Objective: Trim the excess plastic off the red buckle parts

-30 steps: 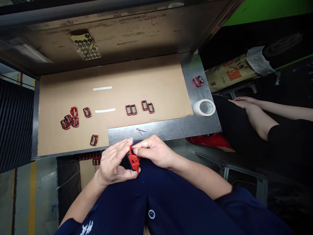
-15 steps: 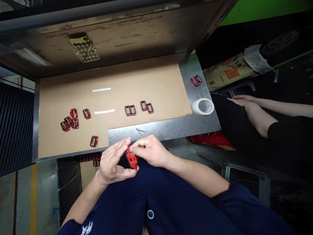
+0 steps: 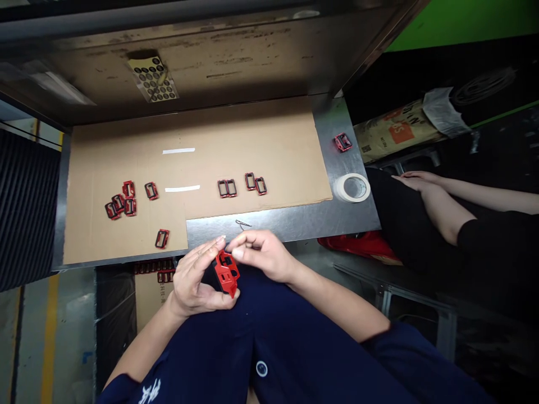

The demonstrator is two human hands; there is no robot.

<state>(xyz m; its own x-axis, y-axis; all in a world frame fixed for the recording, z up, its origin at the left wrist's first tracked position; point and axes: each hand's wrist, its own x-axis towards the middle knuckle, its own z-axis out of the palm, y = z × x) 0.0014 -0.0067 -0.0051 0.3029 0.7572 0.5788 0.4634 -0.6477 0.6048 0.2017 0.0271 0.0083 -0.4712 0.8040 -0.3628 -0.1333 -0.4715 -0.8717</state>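
Observation:
My left hand (image 3: 196, 278) grips a red plastic frame with a black edge (image 3: 227, 272) by its ends, thumb at the lower end and fingertips at the upper. Openings show in its red face. Beside the upper end is my right hand (image 3: 265, 255), thumb and forefinger pinched together; what lies between them, if anything, is too small to make out. Just beyond, on the metal table edge, lies a small pair of tweezers or similar thin metal tool (image 3: 243, 224), partly covered by the right hand.
On the cardboard sheet (image 3: 269, 140) lie several red-and-black frames (image 3: 129, 206), more of them (image 3: 227, 188) mid-sheet. One frame (image 3: 342, 142) and a tape roll (image 3: 340, 191) sit on the metal table (image 3: 295, 221). A sheet of round stickers (image 3: 154, 78) hangs behind. Another person's arm (image 3: 446, 207) rests at right.
My right hand has drawn slightly away from the frame's upper end, its fingers still pinched. The frame has turned in my left hand, showing more of its red face. The view has shifted slightly.

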